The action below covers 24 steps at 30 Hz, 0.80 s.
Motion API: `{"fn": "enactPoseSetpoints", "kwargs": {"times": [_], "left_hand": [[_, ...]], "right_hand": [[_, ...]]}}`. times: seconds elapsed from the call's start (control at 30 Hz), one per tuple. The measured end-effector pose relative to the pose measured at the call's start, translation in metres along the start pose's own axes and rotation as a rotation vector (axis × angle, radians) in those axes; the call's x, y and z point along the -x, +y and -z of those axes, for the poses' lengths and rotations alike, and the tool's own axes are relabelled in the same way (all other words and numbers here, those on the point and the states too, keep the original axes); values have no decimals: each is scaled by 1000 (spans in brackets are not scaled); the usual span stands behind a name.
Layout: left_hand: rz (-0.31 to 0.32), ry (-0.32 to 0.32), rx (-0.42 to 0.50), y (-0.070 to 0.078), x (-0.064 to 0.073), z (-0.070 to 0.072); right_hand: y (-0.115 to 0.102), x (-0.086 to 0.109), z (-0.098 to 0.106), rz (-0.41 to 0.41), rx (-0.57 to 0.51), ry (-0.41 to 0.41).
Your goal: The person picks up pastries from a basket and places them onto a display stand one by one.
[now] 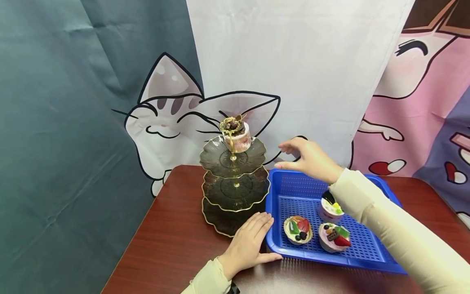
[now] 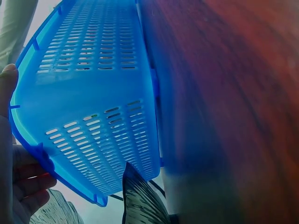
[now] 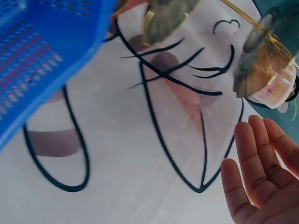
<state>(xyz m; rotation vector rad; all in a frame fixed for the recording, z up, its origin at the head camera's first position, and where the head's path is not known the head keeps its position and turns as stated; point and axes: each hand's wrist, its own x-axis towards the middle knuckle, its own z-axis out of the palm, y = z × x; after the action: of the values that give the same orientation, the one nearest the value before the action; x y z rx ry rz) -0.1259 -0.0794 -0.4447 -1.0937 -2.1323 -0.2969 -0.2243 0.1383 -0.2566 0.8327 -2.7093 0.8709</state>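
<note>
My right hand (image 1: 307,158) hovers over the back left of the blue plastic basket (image 1: 269,228), fingers apart from the thumb and nothing held. In the right wrist view, its fingers point toward a pink and white cake cup (image 3: 275,91). That chocolate-topped cake cup (image 1: 240,143) sits on the top plate of a dark three-tier stand (image 1: 216,157). At the basket's front left corner my left hand (image 1: 247,243) rests against the rim with its fingers extended; the left wrist view shows its fingers (image 2: 35,186) touching the rim.
The basket holds a fruit tart (image 1: 298,230), a pink fruit-topped cupcake (image 1: 334,237) and a cake cup (image 1: 330,210) partly hidden by my right sleeve. Stand and basket are side by side on a reddish-brown table (image 1: 158,245). Behind the table hangs a cartoon-printed cloth (image 1: 293,53).
</note>
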Motion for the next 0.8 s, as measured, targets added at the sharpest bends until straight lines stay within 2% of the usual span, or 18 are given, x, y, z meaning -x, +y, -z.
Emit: {"fn": "enactPoseSetpoints", "kwargs": {"times": [0.2, 0.47, 0.8], "left_hand": [[-4, 2, 3, -1, 0, 1], [-2, 8, 15, -1, 1, 0], [0, -3, 23, -2, 0, -1]], "right_hand": [[10, 18, -3, -9, 61, -18], [24, 38, -2, -55, 36, -73], [49, 63, 1, -115, 59, -125]]}}
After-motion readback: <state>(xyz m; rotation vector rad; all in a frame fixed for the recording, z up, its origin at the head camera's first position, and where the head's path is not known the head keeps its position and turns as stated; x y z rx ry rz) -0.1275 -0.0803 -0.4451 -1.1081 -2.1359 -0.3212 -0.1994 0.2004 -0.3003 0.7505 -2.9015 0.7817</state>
